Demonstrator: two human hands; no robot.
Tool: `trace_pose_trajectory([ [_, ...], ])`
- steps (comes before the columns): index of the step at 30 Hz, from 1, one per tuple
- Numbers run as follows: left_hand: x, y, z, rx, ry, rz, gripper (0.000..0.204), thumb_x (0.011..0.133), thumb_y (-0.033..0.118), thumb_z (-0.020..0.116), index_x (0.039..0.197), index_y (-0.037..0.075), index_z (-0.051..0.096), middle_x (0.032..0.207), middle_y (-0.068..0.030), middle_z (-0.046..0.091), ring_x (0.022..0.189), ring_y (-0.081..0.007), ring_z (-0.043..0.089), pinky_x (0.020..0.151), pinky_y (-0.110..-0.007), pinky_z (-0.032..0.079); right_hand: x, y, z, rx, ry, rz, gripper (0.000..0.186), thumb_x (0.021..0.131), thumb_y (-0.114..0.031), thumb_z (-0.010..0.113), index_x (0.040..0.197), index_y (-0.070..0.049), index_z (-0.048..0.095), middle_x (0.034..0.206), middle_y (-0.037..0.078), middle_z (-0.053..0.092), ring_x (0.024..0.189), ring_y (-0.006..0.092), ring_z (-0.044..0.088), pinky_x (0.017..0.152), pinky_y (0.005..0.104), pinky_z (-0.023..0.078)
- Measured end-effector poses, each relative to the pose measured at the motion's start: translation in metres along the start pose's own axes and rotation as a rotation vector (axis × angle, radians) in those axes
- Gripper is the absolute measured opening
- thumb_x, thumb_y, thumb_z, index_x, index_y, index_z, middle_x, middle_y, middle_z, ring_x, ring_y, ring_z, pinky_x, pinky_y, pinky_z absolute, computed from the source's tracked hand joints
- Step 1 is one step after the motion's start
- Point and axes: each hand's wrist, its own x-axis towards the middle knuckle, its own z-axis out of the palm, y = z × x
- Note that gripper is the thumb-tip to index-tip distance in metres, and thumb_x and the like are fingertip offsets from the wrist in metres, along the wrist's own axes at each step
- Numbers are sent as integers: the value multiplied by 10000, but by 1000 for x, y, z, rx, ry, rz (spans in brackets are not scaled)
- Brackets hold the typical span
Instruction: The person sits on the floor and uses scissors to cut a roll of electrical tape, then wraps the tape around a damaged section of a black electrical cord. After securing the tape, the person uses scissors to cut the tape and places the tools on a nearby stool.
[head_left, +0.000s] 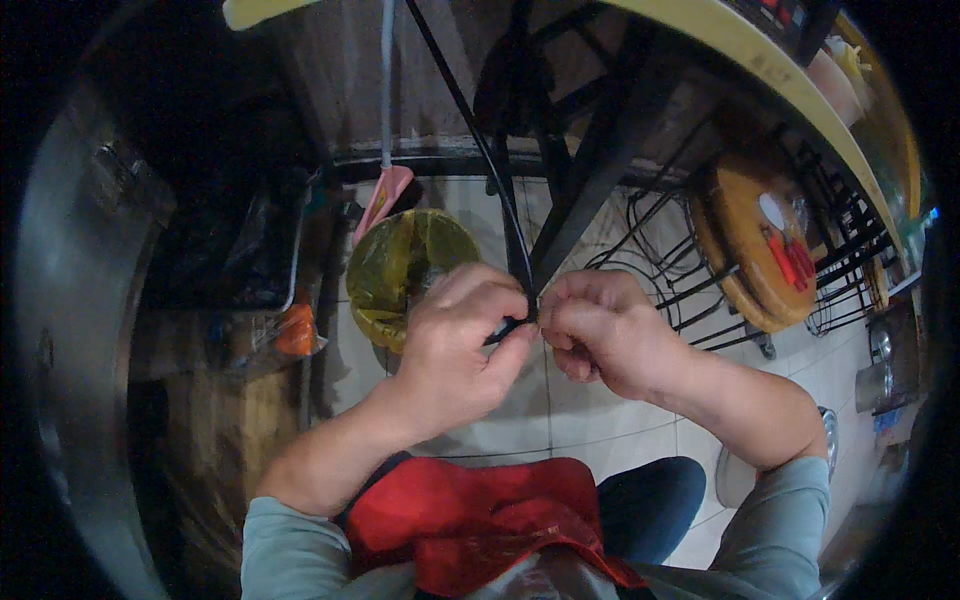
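Note:
In front of my lap, my two hands meet fingertip to fingertip. My left hand (462, 345) is closed, its thumb and index finger pinching a small dark piece (507, 329) that is mostly hidden by the fingers. A long thin black cord (462, 105) runs down from the top of the view to the same spot between the hands. My right hand (612, 335) is closed too, with thumb and forefinger pressed together beside the cord's lower end. What lies between its fingertips is too small to make out.
Beyond my left hand stands a bin (375, 270) lined with yellow plastic, next to a pink dustpan-like thing (385, 195) on a pale pole. On the right, red-handled scissors (790, 258) lie on a round wooden board (735, 240) over a black wire rack. A yellow-edged table (760, 65) curves overhead.

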Motion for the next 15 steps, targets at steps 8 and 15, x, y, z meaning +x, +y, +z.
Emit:
trace_pose_trajectory([
  [8,-3,-4,-13,-272,-183,-257,165,763,102,721,820,2,602,809,-83,600,737,-190,589,661,-299,454,-7,12,-17,-477,148,-597,182,876,-100,612,1015,17,607,811,106,640,669,188,640,575,298,521],
  [15,-2,-2,-16,-558,-293,-524,167,821,140,704,859,5,615,795,-13,619,706,-74,555,626,-240,447,2,16,-30,-1197,99,-1353,324,743,-47,644,1056,28,607,971,164,628,783,300,646,676,354,559],
])
